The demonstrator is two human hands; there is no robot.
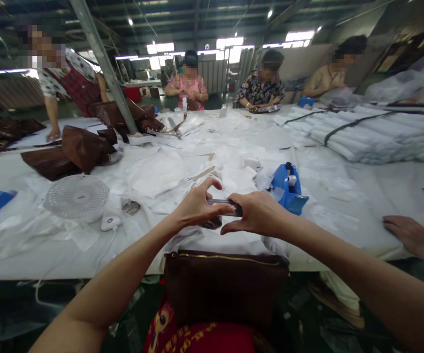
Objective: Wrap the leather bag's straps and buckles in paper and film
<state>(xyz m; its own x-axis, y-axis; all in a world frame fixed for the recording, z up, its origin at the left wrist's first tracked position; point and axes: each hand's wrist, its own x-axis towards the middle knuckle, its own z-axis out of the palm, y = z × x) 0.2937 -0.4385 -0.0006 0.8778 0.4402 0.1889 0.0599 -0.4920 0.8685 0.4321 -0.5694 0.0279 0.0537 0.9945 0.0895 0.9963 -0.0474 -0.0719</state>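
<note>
In front of me, above the table, my left hand (199, 205) and my right hand (255, 212) close on a slim, flat grey-and-dark item (237, 209). Its kind cannot be made out, as fingers cover much of it. The left thumb presses along it while the left index finger curves above it. My right hand grips its other end between thumb and fingers. Below the hands, a dark brown bag (226, 289) with a gold zipper rests upright against the table edge. A small dark object (212, 223) lies just under my left hand, partly hidden.
A blue tape dispenser (290, 189) stands right of my hands. A white fan (77, 197) and a white corded device (111, 220) lie left. Brown bags (83, 147) sit by a metal post (103, 63). Strapped white rolls (377, 132) lie right. A co-worker's hand (409, 233) rests nearby.
</note>
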